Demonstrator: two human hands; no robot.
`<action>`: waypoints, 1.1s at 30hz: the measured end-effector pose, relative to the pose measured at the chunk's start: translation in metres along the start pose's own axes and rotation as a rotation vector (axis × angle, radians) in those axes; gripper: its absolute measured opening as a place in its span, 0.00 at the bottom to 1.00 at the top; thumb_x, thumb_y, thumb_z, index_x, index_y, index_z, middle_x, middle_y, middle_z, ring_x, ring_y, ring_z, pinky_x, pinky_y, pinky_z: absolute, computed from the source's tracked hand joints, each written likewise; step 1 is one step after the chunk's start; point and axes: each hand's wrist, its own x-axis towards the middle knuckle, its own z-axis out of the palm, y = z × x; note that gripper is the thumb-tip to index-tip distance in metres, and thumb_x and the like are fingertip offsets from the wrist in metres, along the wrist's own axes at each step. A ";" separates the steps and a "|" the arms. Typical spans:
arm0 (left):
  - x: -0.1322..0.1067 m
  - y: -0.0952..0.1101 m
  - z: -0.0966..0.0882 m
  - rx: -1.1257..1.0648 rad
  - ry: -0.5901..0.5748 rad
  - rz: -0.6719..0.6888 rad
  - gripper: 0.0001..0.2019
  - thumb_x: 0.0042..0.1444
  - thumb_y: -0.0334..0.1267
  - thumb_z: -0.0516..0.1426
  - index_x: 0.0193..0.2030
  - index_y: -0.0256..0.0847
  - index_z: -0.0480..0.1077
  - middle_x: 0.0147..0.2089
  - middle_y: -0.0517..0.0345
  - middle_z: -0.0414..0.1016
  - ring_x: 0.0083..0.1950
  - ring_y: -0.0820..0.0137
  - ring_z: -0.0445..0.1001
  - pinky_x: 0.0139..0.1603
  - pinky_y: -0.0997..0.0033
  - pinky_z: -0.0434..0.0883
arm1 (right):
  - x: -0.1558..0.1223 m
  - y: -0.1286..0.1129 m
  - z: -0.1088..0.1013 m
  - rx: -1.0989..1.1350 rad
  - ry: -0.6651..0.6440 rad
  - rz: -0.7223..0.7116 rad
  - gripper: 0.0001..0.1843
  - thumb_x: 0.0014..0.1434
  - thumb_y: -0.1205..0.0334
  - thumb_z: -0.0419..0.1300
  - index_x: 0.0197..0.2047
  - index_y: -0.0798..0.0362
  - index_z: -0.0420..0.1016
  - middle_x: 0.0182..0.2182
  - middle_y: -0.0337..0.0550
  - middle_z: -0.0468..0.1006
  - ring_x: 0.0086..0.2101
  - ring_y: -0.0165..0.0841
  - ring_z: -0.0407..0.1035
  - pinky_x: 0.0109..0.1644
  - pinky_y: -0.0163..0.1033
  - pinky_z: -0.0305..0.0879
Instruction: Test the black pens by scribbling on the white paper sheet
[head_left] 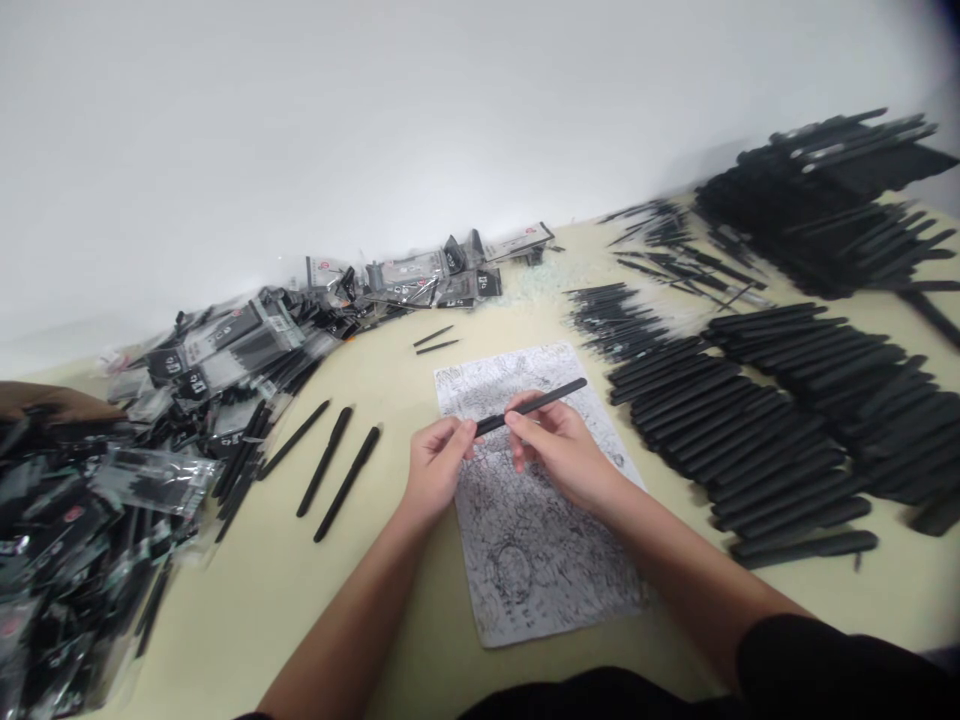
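Held pen: a black pen (551,396) is up between the two hands, above the upper part of the scribbled sheet, slanting so that its right end points away from the person.
Left hand (437,458): thumb and fingers pinch the pen near its left end.
Right hand (559,447): thumb and fingertips pinch the same pen around its middle, and its far part sticks out past them.
Scribbled sheet (525,530): lies on the pale yellow counter (262,585) beneath the hands, covered in dark pen strokes, with a rounded loop near its lower left.
Loose pens (325,463): two thick black ones lie side by side, slanted, left of the sheet; a thinner black stick (294,440) lies just beside them, near the wrappers.
Short pieces (437,347): two thin dark ones, just beyond the sheet's top left corner.
Wrapper heap (225,340): clear and black packets pile along the left and the back of the counter.
Pen rows (742,440): many black pens lie packed side by side, right of the sheet.
Thin sticks (611,320): a dark bunch beyond the rows, blurred.
Far stack (795,220): a high black pile at the back right.
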 end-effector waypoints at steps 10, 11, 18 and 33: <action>0.001 0.002 0.002 -0.033 0.035 -0.060 0.29 0.50 0.64 0.58 0.16 0.38 0.70 0.16 0.58 0.66 0.20 0.75 0.61 0.24 0.72 0.61 | -0.001 -0.001 -0.001 -0.005 -0.025 -0.034 0.19 0.46 0.50 0.71 0.36 0.50 0.71 0.17 0.29 0.68 0.17 0.24 0.63 0.20 0.31 0.66; 0.001 0.002 0.002 -0.032 0.042 -0.066 0.29 0.50 0.64 0.58 0.15 0.38 0.70 0.16 0.58 0.66 0.19 0.75 0.61 0.24 0.73 0.61 | -0.001 -0.001 -0.001 -0.005 -0.029 -0.037 0.19 0.46 0.50 0.71 0.36 0.50 0.72 0.18 0.29 0.68 0.17 0.24 0.63 0.20 0.31 0.66; 0.000 -0.001 0.001 -0.015 0.075 -0.073 0.32 0.52 0.66 0.55 0.14 0.38 0.69 0.14 0.58 0.63 0.18 0.75 0.60 0.22 0.73 0.58 | 0.000 0.002 -0.003 -0.003 -0.054 -0.049 0.18 0.46 0.52 0.71 0.36 0.50 0.73 0.18 0.29 0.69 0.18 0.24 0.64 0.21 0.31 0.67; 0.000 -0.008 0.000 -0.024 0.063 -0.068 0.35 0.54 0.68 0.50 0.13 0.39 0.67 0.14 0.58 0.61 0.18 0.75 0.59 0.21 0.71 0.56 | -0.001 0.001 -0.005 -0.050 -0.098 -0.080 0.15 0.49 0.53 0.69 0.38 0.49 0.73 0.19 0.29 0.69 0.18 0.25 0.66 0.23 0.33 0.67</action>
